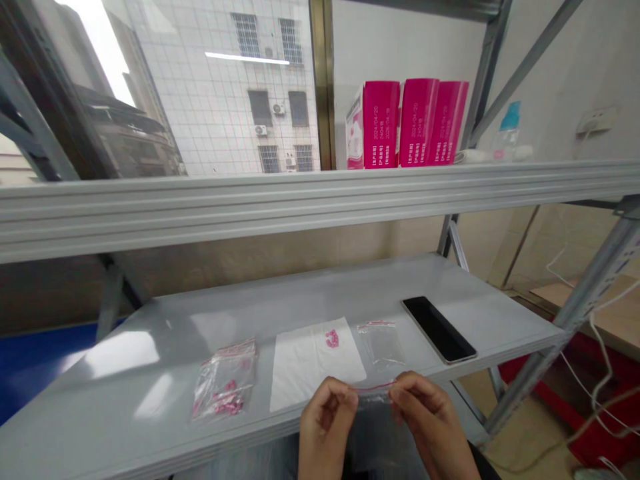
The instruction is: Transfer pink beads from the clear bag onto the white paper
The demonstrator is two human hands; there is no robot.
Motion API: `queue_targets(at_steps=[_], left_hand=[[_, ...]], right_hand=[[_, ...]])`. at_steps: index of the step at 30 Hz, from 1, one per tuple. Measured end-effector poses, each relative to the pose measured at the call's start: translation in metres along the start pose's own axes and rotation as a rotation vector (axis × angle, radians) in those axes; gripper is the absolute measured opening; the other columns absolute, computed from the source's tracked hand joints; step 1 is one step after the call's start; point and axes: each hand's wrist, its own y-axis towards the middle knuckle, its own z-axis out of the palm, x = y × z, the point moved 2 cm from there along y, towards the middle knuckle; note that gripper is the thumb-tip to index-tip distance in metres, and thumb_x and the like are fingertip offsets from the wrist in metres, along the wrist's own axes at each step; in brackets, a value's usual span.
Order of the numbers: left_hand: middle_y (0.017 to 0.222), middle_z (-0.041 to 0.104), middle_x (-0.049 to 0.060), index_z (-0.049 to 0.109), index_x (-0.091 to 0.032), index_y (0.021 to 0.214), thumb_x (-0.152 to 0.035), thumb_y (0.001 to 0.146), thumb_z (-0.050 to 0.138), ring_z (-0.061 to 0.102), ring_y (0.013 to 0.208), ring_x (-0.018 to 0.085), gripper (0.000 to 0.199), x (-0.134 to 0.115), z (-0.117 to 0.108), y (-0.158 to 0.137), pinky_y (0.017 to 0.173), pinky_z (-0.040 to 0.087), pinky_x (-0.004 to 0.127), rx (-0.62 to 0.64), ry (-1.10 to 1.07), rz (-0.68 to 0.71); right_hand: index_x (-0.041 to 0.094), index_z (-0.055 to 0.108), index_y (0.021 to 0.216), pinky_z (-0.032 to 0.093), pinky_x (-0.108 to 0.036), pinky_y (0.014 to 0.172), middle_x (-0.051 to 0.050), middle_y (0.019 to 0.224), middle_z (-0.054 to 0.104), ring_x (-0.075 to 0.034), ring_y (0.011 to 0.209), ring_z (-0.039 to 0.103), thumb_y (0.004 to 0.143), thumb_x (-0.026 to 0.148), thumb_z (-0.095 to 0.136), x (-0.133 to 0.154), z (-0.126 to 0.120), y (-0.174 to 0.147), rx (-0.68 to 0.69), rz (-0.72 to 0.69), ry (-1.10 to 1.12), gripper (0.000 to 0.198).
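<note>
A small clear zip bag (376, 398) with a red seal line is stretched between my two hands, just off the shelf's front edge. My left hand (329, 417) pinches the left end of its seal, and my right hand (425, 413) pinches the right end. Beyond them lies a white sheet (305, 357) with a small cluster of pink pieces (332, 339) on it. Beside the sheet, on the right, rests another clear zip bag (383, 343) that looks flat. To the left, a larger clear bag (227, 377) holds several pink pieces near its bottom.
A black phone (440, 329) lies on the grey shelf (300, 293) at the right. An upper shelf beam (300, 200) crosses the view and carries pink boxes (420, 123) and a blue-capped bottle (507, 132). A metal post and hanging cables stand at the right.
</note>
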Motion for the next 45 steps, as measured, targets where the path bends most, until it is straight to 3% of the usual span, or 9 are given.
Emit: queue_targets(at_steps=[4,6,16,22,27,32,36,41,45], left_hand=[[0.075,0.067,0.002,0.072,-0.021,0.088,-0.057,0.076,0.074,0.060,0.072,0.018,0.038,0.008,0.005,0.004,0.068,0.047,0.025,0.206,0.013,-0.020],[0.079,0.072,0.005,0.076,-0.021,0.086,-0.052,0.076,0.075,0.064,0.076,0.020,0.033,0.012,0.008,0.007,0.072,0.049,0.026,0.249,0.062,-0.011],[0.060,0.063,0.001,0.073,-0.019,0.062,-0.044,0.080,0.074,0.056,0.061,0.015,0.030,0.007,0.006,0.007,0.061,0.043,0.023,0.145,0.104,0.030],[0.069,0.074,0.005,0.082,-0.023,0.075,-0.044,0.077,0.076,0.064,0.068,0.019,0.022,0.006,0.005,0.012,0.068,0.049,0.026,0.212,0.112,0.013],[0.065,0.074,0.005,0.081,-0.021,0.070,-0.048,0.071,0.079,0.064,0.065,0.018,0.027,0.008,0.006,0.012,0.065,0.049,0.024,0.141,0.064,-0.052],[0.063,0.072,0.003,0.080,-0.022,0.066,-0.043,0.076,0.077,0.063,0.061,0.016,0.024,0.004,0.006,0.010,0.063,0.049,0.022,0.152,0.115,0.084],[0.067,0.074,0.004,0.081,-0.023,0.072,-0.041,0.079,0.075,0.066,0.067,0.017,0.020,0.000,0.008,0.010,0.067,0.050,0.023,0.169,0.167,0.115],[0.072,0.076,0.005,0.079,-0.020,0.069,-0.046,0.085,0.067,0.069,0.075,0.020,0.033,-0.007,0.020,0.022,0.074,0.051,0.025,0.195,0.147,0.112],[0.063,0.072,0.005,0.077,-0.015,0.068,-0.055,0.085,0.056,0.066,0.065,0.021,0.049,-0.008,0.037,0.054,0.062,0.050,0.026,0.159,0.234,0.121]], right_hand=[[0.019,0.066,0.065,0.037,-0.023,0.054,0.002,0.057,0.053,-0.013,0.055,0.046,0.081,0.047,0.075,-0.010,-0.002,0.003,0.036,-0.048,-0.077,0.034],[0.019,0.067,0.068,0.037,-0.022,0.053,0.001,0.059,0.055,-0.012,0.056,0.047,0.082,0.046,0.074,-0.014,-0.001,0.003,0.061,-0.074,-0.098,0.031],[0.020,0.067,0.075,0.041,-0.020,0.052,-0.001,0.065,0.061,-0.013,0.058,0.052,0.085,0.044,0.071,-0.020,0.004,0.000,0.107,-0.133,-0.136,0.027],[0.020,0.065,0.074,0.040,-0.021,0.050,0.000,0.065,0.058,-0.013,0.056,0.049,0.085,0.047,0.070,-0.016,0.006,0.000,0.121,-0.121,-0.176,0.029],[0.019,0.062,0.071,0.038,-0.019,0.048,0.002,0.060,0.050,-0.011,0.055,0.046,0.084,0.049,0.070,-0.004,0.008,-0.001,0.061,-0.109,-0.155,0.034],[0.020,0.072,0.076,0.048,-0.021,0.053,-0.002,0.067,0.065,-0.014,0.059,0.057,0.079,0.051,0.076,0.000,0.011,-0.003,0.084,-0.043,-0.113,0.031],[0.022,0.074,0.074,0.049,-0.021,0.056,-0.003,0.069,0.069,-0.015,0.061,0.061,0.081,0.045,0.075,0.004,0.005,-0.003,0.075,-0.083,-0.157,0.024],[0.023,0.077,0.076,0.053,-0.023,0.063,-0.004,0.072,0.073,-0.019,0.068,0.067,0.083,0.042,0.073,0.022,-0.008,0.016,0.165,-0.118,-0.316,0.021],[0.020,0.079,0.077,0.056,-0.027,0.069,-0.008,0.081,0.075,-0.023,0.077,0.070,0.083,0.042,0.068,0.034,-0.016,0.051,0.131,-0.260,-0.424,0.026]])
